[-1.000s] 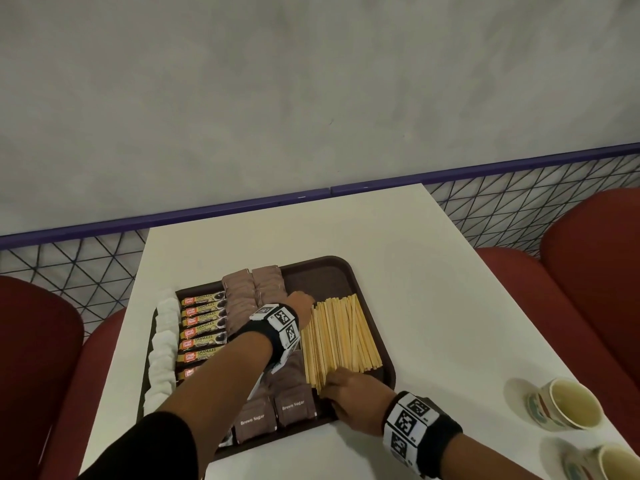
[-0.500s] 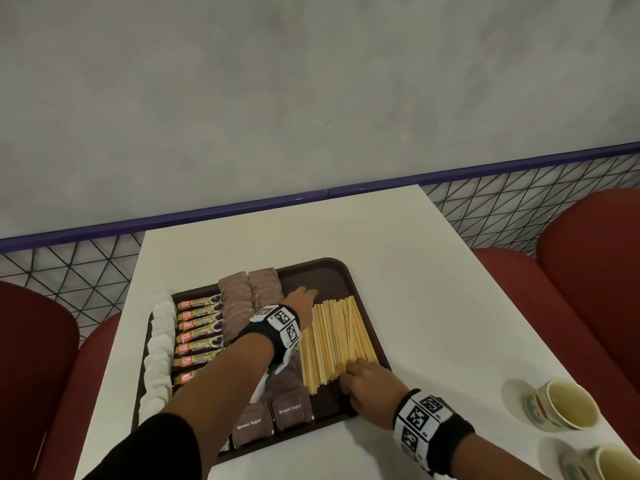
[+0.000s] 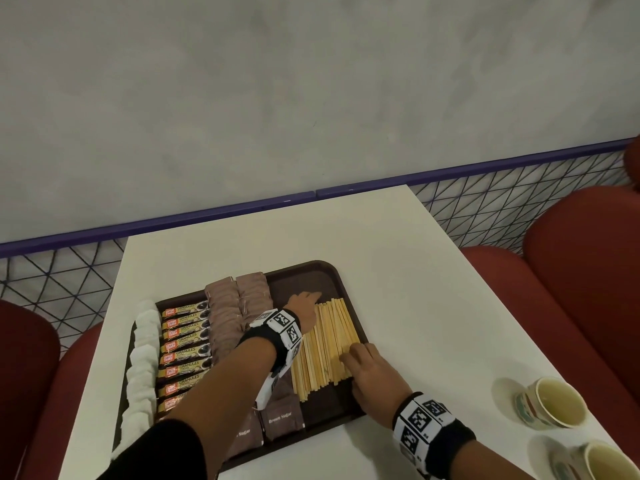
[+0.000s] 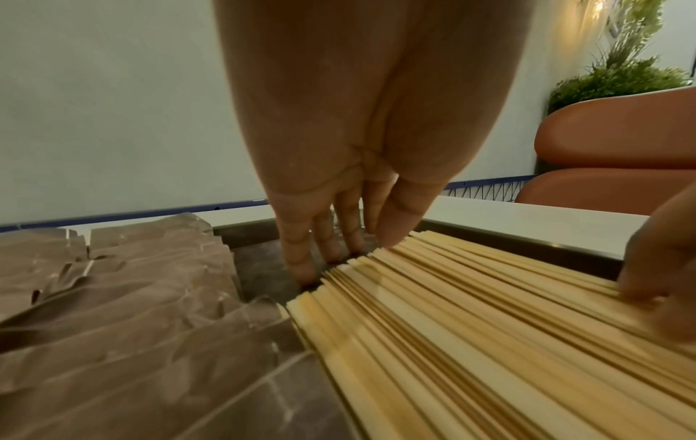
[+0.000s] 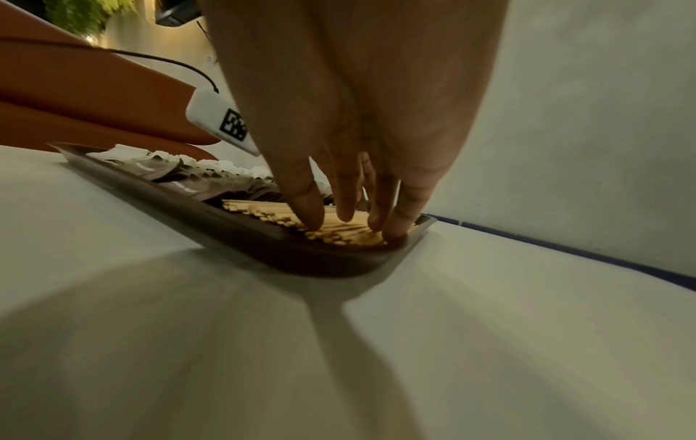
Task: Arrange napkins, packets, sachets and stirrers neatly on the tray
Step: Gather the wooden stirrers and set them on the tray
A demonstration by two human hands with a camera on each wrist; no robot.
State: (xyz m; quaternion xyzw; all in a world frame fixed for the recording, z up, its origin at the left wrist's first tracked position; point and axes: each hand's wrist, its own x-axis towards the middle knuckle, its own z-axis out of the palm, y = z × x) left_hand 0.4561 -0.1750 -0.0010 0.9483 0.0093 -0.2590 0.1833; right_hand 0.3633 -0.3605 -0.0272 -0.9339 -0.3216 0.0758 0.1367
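A dark brown tray [image 3: 311, 271] on the white table holds a row of white napkins [image 3: 142, 358], coffee granule packets [image 3: 183, 351], brown sugar sachets [image 3: 225, 313] and a spread of wooden stirrers [image 3: 329, 344]. My left hand [image 3: 304, 303] lies flat with straight fingers [image 4: 301, 262] against the stirrers' far ends [image 4: 361, 259]. My right hand [image 3: 367, 372] presses straight fingers [image 5: 312, 214] on the stirrers [image 5: 339, 232] near their front right ends, beside the tray rim [image 5: 263, 247].
Two paper cups [image 3: 550, 407] stand at the table's front right corner. Red seats [image 3: 581, 271] flank the table on both sides. A purple rail [image 3: 242, 213] and wire mesh run below the grey wall. Bare tabletop lies behind and right of the tray.
My right hand slid up from the stirrers' near ends onto the bundle's right part. My left hand stays at the far ends. The stirrers lie a little more evenly.
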